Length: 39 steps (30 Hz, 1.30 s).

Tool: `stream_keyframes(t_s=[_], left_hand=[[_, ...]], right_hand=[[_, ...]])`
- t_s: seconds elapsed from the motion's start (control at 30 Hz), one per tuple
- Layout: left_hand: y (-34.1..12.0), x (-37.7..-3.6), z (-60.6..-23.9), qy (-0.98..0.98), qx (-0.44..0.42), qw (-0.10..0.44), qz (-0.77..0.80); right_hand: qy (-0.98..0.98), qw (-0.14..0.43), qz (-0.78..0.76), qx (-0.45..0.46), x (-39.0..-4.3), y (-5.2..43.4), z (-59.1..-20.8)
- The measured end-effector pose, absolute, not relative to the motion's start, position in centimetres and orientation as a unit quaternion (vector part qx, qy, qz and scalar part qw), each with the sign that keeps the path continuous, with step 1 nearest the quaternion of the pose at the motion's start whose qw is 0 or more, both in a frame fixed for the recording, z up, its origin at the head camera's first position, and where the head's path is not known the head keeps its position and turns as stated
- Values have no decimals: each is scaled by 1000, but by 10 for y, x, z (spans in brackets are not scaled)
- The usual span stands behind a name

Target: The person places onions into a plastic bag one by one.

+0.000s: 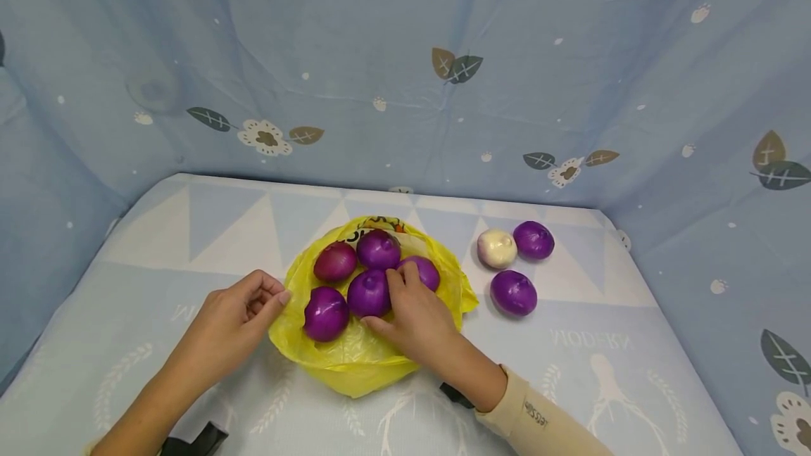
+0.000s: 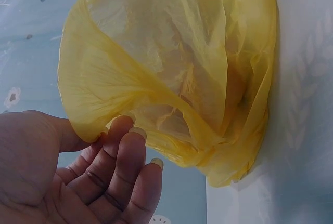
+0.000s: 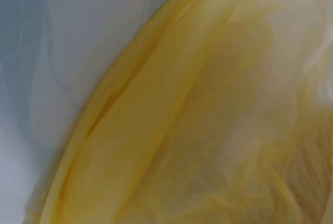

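A yellow plastic bag [image 1: 351, 375] lies spread wide on the table, with several purple onions inside. My left hand [image 1: 231, 326] pinches the bag's left rim between thumb and index finger, as the left wrist view shows at close range. Reaching into the bag from the right, my right hand [image 1: 418, 315] grips a purple onion [image 1: 367, 294] near the middle, thumb at its lower side and fingers over its right. Around it sit a reddish onion [image 1: 336, 262], a purple one [image 1: 379, 249] at the back and another [image 1: 326, 315] at the left. One more onion [image 1: 423, 271] is partly behind my right fingers.
To the right of the bag, a whitish onion [image 1: 497, 248] and two purple onions, one behind [image 1: 533, 240] and one in front [image 1: 513, 293], lie on the patterned tablecloth [image 1: 589, 322]. A blue curtain [image 1: 393, 62] hangs along the table's back and sides.
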<state>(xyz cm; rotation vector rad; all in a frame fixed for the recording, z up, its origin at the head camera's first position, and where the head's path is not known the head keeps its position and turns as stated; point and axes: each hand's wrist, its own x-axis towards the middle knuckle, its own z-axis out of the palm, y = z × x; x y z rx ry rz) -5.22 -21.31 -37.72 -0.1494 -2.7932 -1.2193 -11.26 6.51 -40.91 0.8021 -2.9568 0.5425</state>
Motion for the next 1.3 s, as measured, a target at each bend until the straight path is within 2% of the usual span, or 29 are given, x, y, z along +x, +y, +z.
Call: stream_keyframes(t_s=[0.17, 0.4, 0.5, 0.97, 1.3], left_hand=[[-213, -51, -378, -915, -51, 43, -398], [-213, -51, -378, -915, -53, 47, -398], [-213, -51, -378, -915, -50, 47, -398], [-214, -51, -377, -917, -43, 51, -393], [-214, -53, -376, -918, -41, 48, -392]], right_hand=[[-947, 4, 187, 260, -112, 67, -409], [-944, -40, 229, 234, -106, 78, -399], [-940, -38, 244, 234, -104, 87, -391], [-915, 67, 296, 266, -95, 139, -352], [-911, 134, 280, 271, -89, 173, -344]])
